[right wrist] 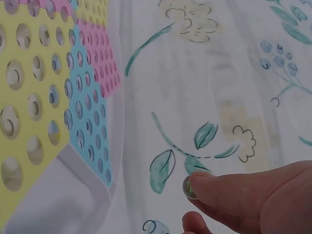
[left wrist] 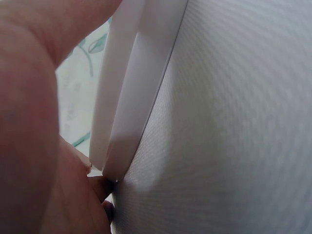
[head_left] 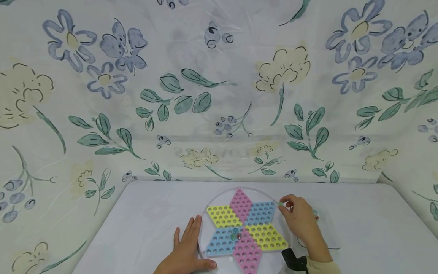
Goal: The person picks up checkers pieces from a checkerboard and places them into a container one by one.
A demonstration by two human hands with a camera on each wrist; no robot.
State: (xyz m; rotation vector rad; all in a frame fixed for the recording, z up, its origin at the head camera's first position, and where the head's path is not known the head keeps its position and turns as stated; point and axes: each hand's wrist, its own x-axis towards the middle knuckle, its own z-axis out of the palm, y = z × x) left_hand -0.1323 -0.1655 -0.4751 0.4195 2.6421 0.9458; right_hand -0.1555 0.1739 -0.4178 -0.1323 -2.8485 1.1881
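Note:
A round white Chinese checkers board (head_left: 219, 262) with pink, yellow and blue hole-filled sections lies on the table. Several glass marbles (head_left: 235, 236) sit together near its centre. My left hand (head_left: 184, 247) rests along the board's left edge, fingers straight and thumb over the near rim; in the left wrist view the white rim (left wrist: 131, 92) runs beside the palm. Between thumb and fingertip, my right hand (head_left: 301, 217) pinches a clear marble with green inside (right wrist: 190, 187), at the board's upper right edge.
A clear tray (head_left: 330, 236) stands right of the board, partly behind the right forearm, with a few marbles (head_left: 316, 216) in it. A black strap piece (head_left: 293, 261) is at the right wrist. Floral cloth (head_left: 219, 114) hangs behind the white table (head_left: 147, 213).

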